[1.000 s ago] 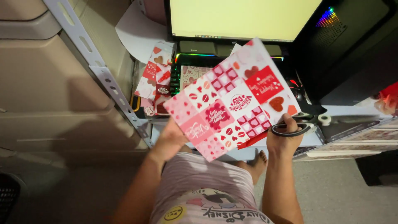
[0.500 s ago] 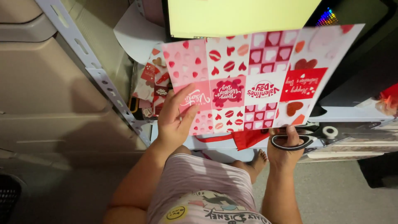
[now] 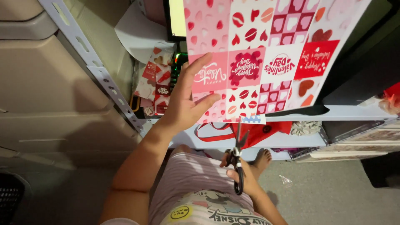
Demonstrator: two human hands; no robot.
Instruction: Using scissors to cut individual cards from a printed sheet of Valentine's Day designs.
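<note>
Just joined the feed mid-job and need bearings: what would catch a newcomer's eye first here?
The big pink, red and white patchwork sheet of hearts and lips fills the upper middle, held up by the left hand at its lower left edge. Below it, the right hand holds black scissors, blades open and pointing up at the sheet's bottom edge. A grey metal shelf upright slants down the left side.

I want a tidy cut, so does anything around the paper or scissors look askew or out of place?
The patterned sheet is held up at a slant by the left hand. The scissors in the right hand point up at its bottom edge. A small scrap lies on the floor.
</note>
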